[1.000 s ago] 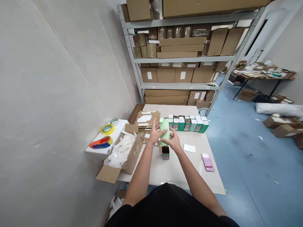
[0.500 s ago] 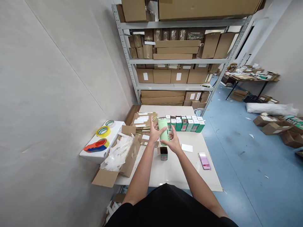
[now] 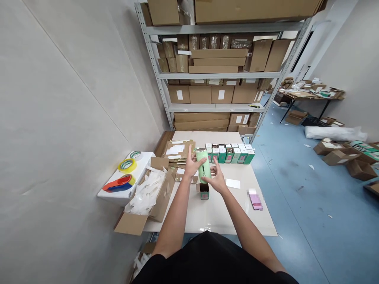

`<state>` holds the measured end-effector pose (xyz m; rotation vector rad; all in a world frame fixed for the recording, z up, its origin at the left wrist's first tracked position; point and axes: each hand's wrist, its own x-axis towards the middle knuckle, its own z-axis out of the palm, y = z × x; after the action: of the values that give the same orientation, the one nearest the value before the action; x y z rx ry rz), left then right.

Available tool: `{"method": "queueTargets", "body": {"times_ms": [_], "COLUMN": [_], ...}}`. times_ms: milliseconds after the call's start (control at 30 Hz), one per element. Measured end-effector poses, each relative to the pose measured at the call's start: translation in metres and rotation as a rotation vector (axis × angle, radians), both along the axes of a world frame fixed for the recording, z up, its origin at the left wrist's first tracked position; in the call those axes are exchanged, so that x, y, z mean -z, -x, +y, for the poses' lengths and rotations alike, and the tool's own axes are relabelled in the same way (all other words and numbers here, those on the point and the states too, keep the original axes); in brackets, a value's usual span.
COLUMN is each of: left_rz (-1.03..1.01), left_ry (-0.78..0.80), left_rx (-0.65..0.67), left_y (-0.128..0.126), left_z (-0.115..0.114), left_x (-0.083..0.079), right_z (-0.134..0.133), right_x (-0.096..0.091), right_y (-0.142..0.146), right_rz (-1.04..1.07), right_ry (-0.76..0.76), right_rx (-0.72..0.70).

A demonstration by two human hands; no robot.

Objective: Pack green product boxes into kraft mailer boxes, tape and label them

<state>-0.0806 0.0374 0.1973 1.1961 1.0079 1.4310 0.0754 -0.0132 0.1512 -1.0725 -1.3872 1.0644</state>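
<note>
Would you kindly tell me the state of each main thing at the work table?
Left hand: gripping the green bottle.
Right hand: on the bottle, lower down.
Green bottle: slightly tilted, held up; capped or not, unclear.
Small box: open, flap out.
Big box: open, full of white material.
Row of boxes: upright.
White card: flat.

The single head-worn camera looks forward and down over the wearer's black shirt (image 3: 210,260); left hand (image 3: 191,167) and right hand (image 3: 218,180) sit near, at mid-view, above the white table (image 3: 231,213); the metal shelving rack (image 3: 216,29) stands farther off, facing the lens
</note>
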Motion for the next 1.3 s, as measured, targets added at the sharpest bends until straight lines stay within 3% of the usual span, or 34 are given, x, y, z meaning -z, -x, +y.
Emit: {"method": "queueTargets", "body": {"times_ms": [200, 400, 567, 733, 933, 1100, 1233, 1300], "left_rz": [-0.059, -0.009, -0.011, 0.007, -0.1, -0.06, -0.14, -0.175], "left_ry": [0.033, 0.067, 0.062, 0.078, 0.103, 0.085, 0.113, 0.124], "left_rx": [0.037, 0.068, 0.129, 0.064, 0.129, 0.054, 0.05, 0.077], "left_y": [-0.002, -0.001, 0.002, -0.002, -0.005, -0.009, -0.009, -0.008], "left_z": [0.004, 0.008, 0.011, 0.008, 0.0, 0.001, 0.003, 0.004], "left_x": [0.0, 0.003, 0.006, 0.003, -0.006, -0.006, 0.0, 0.003], "right_z": [0.004, 0.002, -0.001, 0.0, 0.001, 0.001, 0.0, 0.0], "right_x": [0.007, 0.008, 0.009, 0.01, 0.014, 0.018, 0.02, 0.021], "right_y": [-0.003, -0.004, -0.008, -0.007, -0.005, 0.0, 0.002, 0.004], "right_rz": [0.085, 0.001, 0.1, 0.056, 0.149, 0.056, 0.065, 0.033], "right_ry": [0.056, 0.051, 0.058, 0.053, 0.069, 0.066, 0.047, 0.059], "right_rx": [-0.134, 0.003, -0.151, 0.011, -0.1, 0.071, -0.054, -0.043]}}
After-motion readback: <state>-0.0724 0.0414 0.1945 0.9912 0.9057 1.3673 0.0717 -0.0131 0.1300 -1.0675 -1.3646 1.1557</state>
